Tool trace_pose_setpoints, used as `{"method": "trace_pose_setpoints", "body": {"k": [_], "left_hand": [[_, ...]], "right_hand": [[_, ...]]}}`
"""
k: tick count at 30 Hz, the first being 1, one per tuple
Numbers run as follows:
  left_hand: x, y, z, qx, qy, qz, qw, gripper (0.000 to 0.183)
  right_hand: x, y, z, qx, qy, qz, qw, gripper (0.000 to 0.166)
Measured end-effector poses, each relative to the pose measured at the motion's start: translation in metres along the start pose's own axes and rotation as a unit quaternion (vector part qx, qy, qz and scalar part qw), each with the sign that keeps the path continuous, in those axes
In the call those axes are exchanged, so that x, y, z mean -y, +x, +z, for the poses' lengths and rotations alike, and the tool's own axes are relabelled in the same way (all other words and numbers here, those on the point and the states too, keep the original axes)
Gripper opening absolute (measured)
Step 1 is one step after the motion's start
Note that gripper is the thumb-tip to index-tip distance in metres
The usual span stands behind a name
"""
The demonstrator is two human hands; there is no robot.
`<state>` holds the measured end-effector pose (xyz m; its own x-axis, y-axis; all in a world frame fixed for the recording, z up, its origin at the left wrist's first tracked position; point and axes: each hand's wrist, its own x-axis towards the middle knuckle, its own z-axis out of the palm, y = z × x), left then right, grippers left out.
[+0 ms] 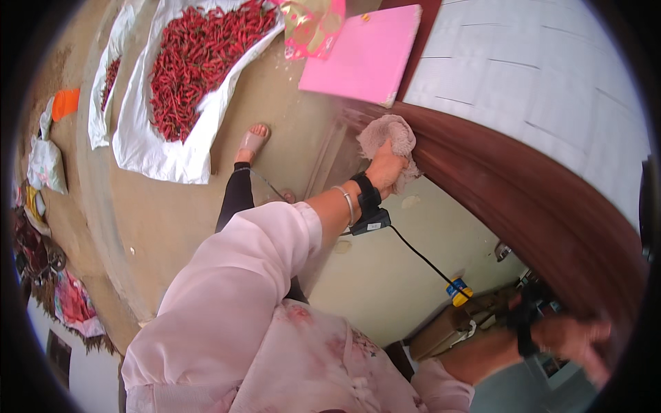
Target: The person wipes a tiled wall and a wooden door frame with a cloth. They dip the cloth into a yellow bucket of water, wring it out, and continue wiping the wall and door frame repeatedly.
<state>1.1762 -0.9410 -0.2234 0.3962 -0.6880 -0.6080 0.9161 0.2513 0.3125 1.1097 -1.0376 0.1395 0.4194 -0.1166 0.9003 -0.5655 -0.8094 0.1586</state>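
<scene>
My left hand (pixel 386 166) grips a bunched, fluffy pinkish-beige cloth (pixel 387 135). The cloth lies against the end of a long, dark red wooden edge (pixel 496 180), which looks curved in this view. Beyond that wood spreads a white surface (pixel 526 77) with a pattern of short dark lines. My right hand (pixel 570 343) is at the lower right, blurred, with its fingers apart, close to the far end of the same wood. Whether it touches the wood I cannot tell. Each wrist wears a black strap; a cable hangs from a small black box (pixel 370 223) at the left wrist.
A pink board (pixel 361 57) and a pink patterned bag (pixel 315 26) are beside the cloth. Red chillies (pixel 201 67) cover a white sheet (pixel 155 160) on the floor. An orange bucket (pixel 65 105) stands farther left. Low at right are a yellow-and-blue tub (pixel 458 292) and a cardboard box (pixel 439 328).
</scene>
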Motion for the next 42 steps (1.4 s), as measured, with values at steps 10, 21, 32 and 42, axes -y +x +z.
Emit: {"method": "trace_pose_setpoints", "body": {"k": [10,21,32,42], "left_hand": [[-0.087,-0.197,0.114,0.273,0.301,0.243,0.881,0.060],[-0.115,-0.324,0.248,0.540,0.608,0.409,0.414,0.062],[-0.176,-0.296,0.353,0.180,0.635,0.646,0.383,0.110],[-0.179,-0.278,0.340,0.232,0.613,0.655,0.376,0.106]], "right_hand": [[0.041,-0.043,-0.104,0.290,0.318,0.146,0.891,0.079],[0.015,-0.072,-0.189,0.007,0.717,0.554,0.423,0.057],[-0.077,0.238,-0.259,-0.329,0.330,0.133,0.875,0.041],[-0.050,0.280,-0.166,-0.121,0.015,-0.095,0.988,0.047]]}}
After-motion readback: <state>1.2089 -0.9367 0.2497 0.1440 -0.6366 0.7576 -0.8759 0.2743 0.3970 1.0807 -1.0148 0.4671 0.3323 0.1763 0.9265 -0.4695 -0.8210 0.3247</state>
